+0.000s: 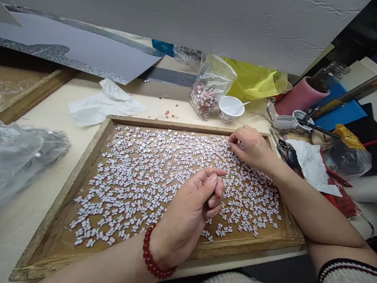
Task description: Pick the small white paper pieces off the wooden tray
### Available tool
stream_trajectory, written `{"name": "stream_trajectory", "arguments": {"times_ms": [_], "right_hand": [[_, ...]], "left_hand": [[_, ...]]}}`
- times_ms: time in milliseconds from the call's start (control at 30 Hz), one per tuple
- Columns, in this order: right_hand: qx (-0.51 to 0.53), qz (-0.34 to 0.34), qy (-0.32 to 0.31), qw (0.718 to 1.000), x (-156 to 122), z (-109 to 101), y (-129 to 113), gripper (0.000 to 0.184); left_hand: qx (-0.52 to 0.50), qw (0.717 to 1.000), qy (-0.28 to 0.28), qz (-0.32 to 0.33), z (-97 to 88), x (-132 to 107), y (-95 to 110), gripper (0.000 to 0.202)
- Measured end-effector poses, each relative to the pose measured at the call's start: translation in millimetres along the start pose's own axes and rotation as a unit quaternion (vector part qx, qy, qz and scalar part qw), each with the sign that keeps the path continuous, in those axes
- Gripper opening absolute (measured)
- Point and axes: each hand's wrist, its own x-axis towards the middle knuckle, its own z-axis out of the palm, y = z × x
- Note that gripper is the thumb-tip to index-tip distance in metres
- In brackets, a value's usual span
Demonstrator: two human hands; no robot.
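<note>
A shallow wooden-framed tray [70, 173] lies before me, its brown base covered with many small white-and-pinkish cherry-shaped pieces [153, 173]. Above the tray's front middle, my left hand [194, 200] is palm-up with curled fingers and the thumb pressed over them. Whatever it may hold is hidden in the fingers. A red bead bracelet [149, 251] circles that wrist. My right hand [250, 145] is over the back right corner of the pieces, its fingers bent and drawn together close to them. Anything between those fingertips is too small to make out.
Behind the tray are a clear bag of red-and-white pieces [203, 98], a white cup with a spoon [231, 109], loose beads [167, 114] and crumpled tissue [106, 104]. Clear plastic [29, 153] lies left. Tools [281, 147] crowd the right. A large white board [206, 27] overhangs the back.
</note>
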Motion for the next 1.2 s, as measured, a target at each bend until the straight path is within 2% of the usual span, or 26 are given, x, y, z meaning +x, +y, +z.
{"name": "stream_trajectory", "arguments": {"times_ms": [200,300,433,600,767,900,967,1067,1133,1200], "right_hand": [[-0.013,0.000,-0.001,1.000,-0.1,5.4,-1.5,0.009],[-0.017,0.000,-0.010,1.000,0.3,5.7,-0.5,0.009],[-0.016,0.008,-0.022,1.000,0.7,5.5,-0.4,0.010],[-0.005,0.020,-0.025,0.999,0.7,6.5,1.4,0.009],[0.013,0.019,0.004,1.000,1.2,3.9,3.2,0.007],[0.084,0.005,0.047,0.995,1.2,-12.0,-11.0,0.008],[0.174,-0.034,0.028,0.984,0.0,-23.7,-24.4,0.007],[0.322,-0.107,-0.065,0.938,-3.6,-39.6,-44.5,0.008],[0.368,-0.136,-0.114,0.913,-6.1,-46.0,-53.3,0.009],[0.385,-0.145,-0.142,0.900,-7.7,-48.5,-57.0,0.009]], "left_hand": [[0.018,0.999,-0.029,-0.017,-1.4,-0.7,-1.8,0.025],[0.041,0.999,-0.018,-0.007,-2.2,-0.8,-1.7,0.028],[0.048,0.999,-0.005,0.006,-0.9,-1.2,-1.8,0.019],[0.031,0.999,-0.023,-0.006,0.4,-2.0,-1.2,0.014],[0.022,0.999,-0.025,-0.011,0.5,-1.0,0.4,0.011],[0.023,0.999,-0.029,-0.005,-1.1,-0.4,0.8,0.027],[0.030,0.999,-0.041,-0.007,-2.2,-0.8,0.6,0.034],[0.037,0.997,-0.063,-0.018,-2.8,-2.0,-0.3,0.035],[0.042,0.996,-0.073,-0.029,-2.6,-2.8,-0.7,0.032],[0.047,0.996,-0.075,-0.035,-2.3,-3.4,-1.0,0.031]]}}
